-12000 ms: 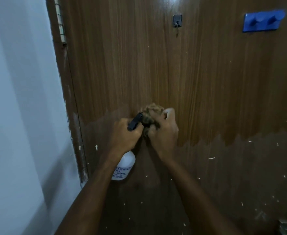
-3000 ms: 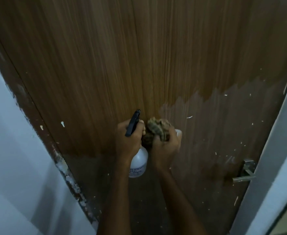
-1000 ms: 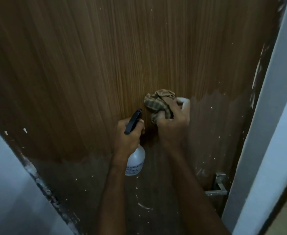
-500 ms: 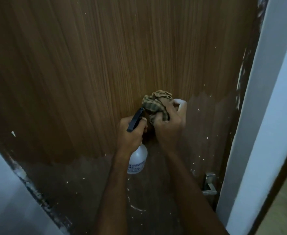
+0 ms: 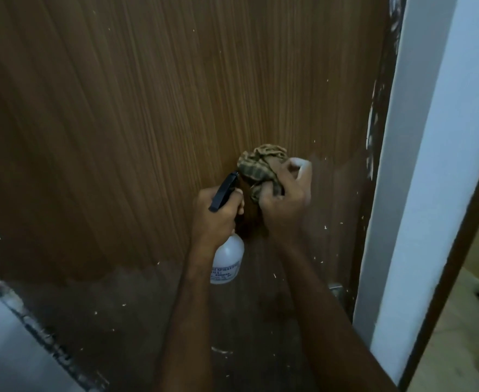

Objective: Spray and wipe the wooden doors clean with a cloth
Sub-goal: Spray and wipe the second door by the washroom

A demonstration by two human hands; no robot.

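Note:
A brown wooden door fills the view, with a darker, paint-flecked lower band. My left hand grips a white spray bottle with a black trigger head, held upright close to the door. Just to its right, my right hand is closed on a bunched brown checked cloth, pressed against the door. A white rounded object pokes out past the right hand's fingers; I cannot tell what it is.
The white door frame rises along the right, with a tiled floor beyond it. A metal door handle shows low by the door's right edge, partly behind my right forearm. A chipped door edge and grey wall are at the lower left.
The view has drifted toward the door's right edge, so the frame takes more room. Both hands stay close together with bottle and cloth, the cloth hand shifting slightly on the door.

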